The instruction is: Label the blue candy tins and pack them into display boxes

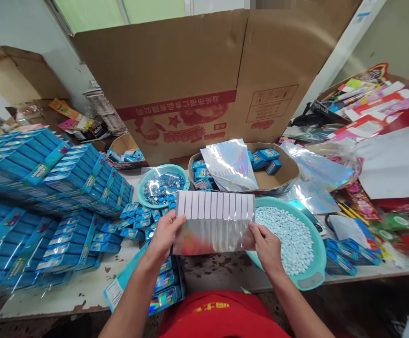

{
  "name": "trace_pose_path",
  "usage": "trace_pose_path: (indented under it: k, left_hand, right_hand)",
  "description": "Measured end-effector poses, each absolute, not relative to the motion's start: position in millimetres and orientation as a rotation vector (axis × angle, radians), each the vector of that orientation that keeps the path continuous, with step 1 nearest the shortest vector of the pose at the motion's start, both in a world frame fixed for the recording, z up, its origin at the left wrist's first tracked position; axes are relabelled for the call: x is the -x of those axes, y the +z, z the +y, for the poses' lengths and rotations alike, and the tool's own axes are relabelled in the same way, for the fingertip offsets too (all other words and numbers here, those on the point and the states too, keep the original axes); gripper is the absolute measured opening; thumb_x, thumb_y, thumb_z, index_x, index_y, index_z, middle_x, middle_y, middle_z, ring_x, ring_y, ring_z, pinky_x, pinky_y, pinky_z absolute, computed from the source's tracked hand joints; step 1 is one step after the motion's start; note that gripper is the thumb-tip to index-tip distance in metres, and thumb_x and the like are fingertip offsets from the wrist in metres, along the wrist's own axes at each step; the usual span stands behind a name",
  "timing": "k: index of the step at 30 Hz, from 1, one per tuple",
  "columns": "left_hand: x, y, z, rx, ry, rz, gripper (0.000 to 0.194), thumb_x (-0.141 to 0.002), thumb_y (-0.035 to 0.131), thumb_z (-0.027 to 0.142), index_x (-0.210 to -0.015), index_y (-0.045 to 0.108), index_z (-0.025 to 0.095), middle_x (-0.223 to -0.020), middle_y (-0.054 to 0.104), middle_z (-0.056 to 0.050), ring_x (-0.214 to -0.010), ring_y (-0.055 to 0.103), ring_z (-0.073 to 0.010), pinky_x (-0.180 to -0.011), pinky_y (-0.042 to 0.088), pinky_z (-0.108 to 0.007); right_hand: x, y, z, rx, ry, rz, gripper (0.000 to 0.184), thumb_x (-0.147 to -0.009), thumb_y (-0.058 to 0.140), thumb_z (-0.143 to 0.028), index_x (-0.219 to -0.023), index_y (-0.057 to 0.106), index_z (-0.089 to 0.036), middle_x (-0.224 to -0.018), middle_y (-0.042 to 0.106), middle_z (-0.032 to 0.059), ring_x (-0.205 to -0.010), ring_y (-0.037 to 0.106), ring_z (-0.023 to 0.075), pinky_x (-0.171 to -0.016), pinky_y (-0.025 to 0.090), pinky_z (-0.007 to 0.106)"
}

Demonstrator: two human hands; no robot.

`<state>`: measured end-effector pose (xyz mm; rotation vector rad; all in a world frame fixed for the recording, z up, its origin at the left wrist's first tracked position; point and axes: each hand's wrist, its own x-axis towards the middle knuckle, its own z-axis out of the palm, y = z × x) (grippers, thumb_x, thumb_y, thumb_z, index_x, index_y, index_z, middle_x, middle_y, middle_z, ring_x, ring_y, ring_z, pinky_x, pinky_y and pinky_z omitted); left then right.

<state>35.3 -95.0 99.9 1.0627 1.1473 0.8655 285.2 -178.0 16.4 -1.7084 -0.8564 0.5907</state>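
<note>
A shiny silvery sheet point(214, 234) with a row of narrow white strips along its upper half is held level above the table, in front of my body. My left hand point(165, 233) pinches its left edge between thumb and fingers. At the opposite edge my right hand point(266, 244) grips it the same way. Under and beside my left forearm lie several small blue boxes point(165, 280). A turquoise basin of small pale blue pellets point(289, 234) sits behind my right hand. Beyond the sheet, a smaller turquoise bowl point(141, 190) holds small round shiny pieces.
Tall stacks of wrapped blue boxes point(73, 173) fill the left side. A cut-down carton point(289, 176) holds blue boxes and a holographic sheet point(230, 164). Behind it stands a large cardboard sheet point(176, 61). Clear-sided blue boxes point(341, 258) and coloured packaging point(376, 103) lie at right.
</note>
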Motion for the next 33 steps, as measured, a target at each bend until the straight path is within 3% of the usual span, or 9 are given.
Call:
trace_pose_path:
  k: [4, 7, 14, 19, 23, 26, 28, 30, 33]
  left_hand:
    - [-40.6, 116.1, -105.0, -0.843, 0.841, 1.022, 0.044, -0.062, 0.077, 0.039, -0.097, 0.064, 0.015, -0.087, 0.073, -0.008, -0.074, 0.067, -0.0205, -0.067, 0.049, -0.027]
    - [-35.8, 116.3, -107.5, -0.82, 0.832, 1.016, 0.046, -0.063, 0.078, 0.037, -0.101, 0.063, 0.016, -0.087, 0.073, -0.007, -0.072, 0.068, -0.0197, -0.063, 0.051, -0.027]
    - [-21.4, 110.4, -105.5, -0.868, 0.769, 1.004, 0.047, -0.062, 0.079, 0.035, -0.101, 0.063, 0.014, -0.089, 0.073, -0.009, -0.075, 0.068, -0.0203, -0.067, 0.052, -0.026]
    - [-28.7, 111.2, -108.6, -0.872, 0.97, 1.133, 0.085, -0.06, 0.079, 0.033, -0.133, 0.039, 0.02, -0.072, 0.071, -0.001, -0.055, 0.065, -0.0153, -0.053, 0.05, -0.022]
    - [-31.0, 124.4, -112.3, -0.901, 0.879, 1.03, 0.089, -0.065, 0.076, 0.032, -0.14, 0.029, 0.026, -0.083, 0.072, -0.004, -0.069, 0.069, -0.0189, -0.062, 0.054, -0.027]
    - [-29.8, 135.9, -112.3, -0.905, 0.909, 1.001, 0.096, -0.063, 0.078, 0.026, -0.142, 0.024, 0.032, -0.085, 0.072, -0.002, -0.073, 0.069, -0.0194, -0.066, 0.055, -0.03]
    - [-29.8, 139.0, -111.1, -0.897, 0.978, 1.019, 0.085, -0.061, 0.079, 0.024, -0.135, 0.04, 0.029, -0.078, 0.072, 0.0, -0.068, 0.067, -0.016, -0.064, 0.054, -0.025]
    - [-31.1, 137.6, -110.0, -0.867, 1.013, 1.047, 0.059, -0.056, 0.082, 0.024, -0.112, 0.062, 0.02, -0.074, 0.07, 0.0, -0.062, 0.064, -0.0119, -0.059, 0.051, -0.02]
    - [-34.1, 132.0, -109.6, -0.826, 0.982, 1.081, 0.035, -0.052, 0.083, 0.025, -0.083, 0.07, 0.014, -0.074, 0.07, -0.002, -0.061, 0.062, -0.0104, -0.057, 0.049, -0.018]
  right_hand:
    - [-283.9, 21.9, -181.3, 1.713, 0.588, -0.733, 0.055, -0.071, 0.056, -0.06, -0.1, 0.07, -0.016, -0.101, 0.069, 0.0103, -0.095, 0.06, 0.0245, -0.082, 0.047, 0.035]
    - [-284.0, 28.9, -185.8, 1.645, 0.772, -0.626, 0.063, -0.067, 0.062, -0.057, -0.113, 0.063, -0.014, -0.104, 0.068, 0.011, -0.096, 0.062, 0.0245, -0.081, 0.049, 0.035]
    - [-282.6, 58.1, -201.1, 1.448, 1.009, -0.528, 0.052, -0.053, 0.08, -0.046, -0.088, 0.05, -0.023, -0.068, 0.061, -0.003, -0.063, 0.061, 0.0167, -0.057, 0.05, 0.028]
    - [-288.6, 73.1, -212.4, 1.441, 0.895, -0.673, 0.041, -0.059, 0.078, -0.044, -0.066, 0.045, -0.021, -0.059, 0.047, -0.0062, -0.055, 0.05, 0.0102, -0.05, 0.042, 0.02]
    - [-294.4, 85.4, -215.4, 1.452, 0.893, -0.615, 0.037, -0.06, 0.077, -0.047, -0.075, 0.055, -0.021, -0.066, 0.057, -0.0019, -0.062, 0.055, 0.0133, -0.054, 0.045, 0.022]
    - [-295.9, 99.7, -220.1, 1.478, 1.033, -0.672, 0.052, -0.055, 0.079, -0.047, -0.098, 0.064, -0.022, -0.082, 0.066, 0.0033, -0.073, 0.06, 0.0175, -0.06, 0.05, 0.027]
    - [-295.2, 108.2, -225.8, 1.518, 1.083, -0.72, 0.053, -0.051, 0.081, -0.045, -0.097, 0.068, -0.022, -0.082, 0.067, 0.0035, -0.073, 0.06, 0.018, -0.061, 0.051, 0.028]
    - [-293.6, 113.5, -231.8, 1.57, 1.068, -0.759, 0.046, -0.05, 0.081, -0.045, -0.089, 0.072, -0.021, -0.071, 0.065, 0.0013, -0.065, 0.058, 0.016, -0.056, 0.05, 0.026]
    - [-290.7, 115.6, -238.9, 1.602, 1.046, -0.81, 0.045, -0.055, 0.077, -0.047, -0.092, 0.072, -0.021, -0.063, 0.061, -0.0009, -0.057, 0.054, 0.0143, -0.049, 0.047, 0.024]
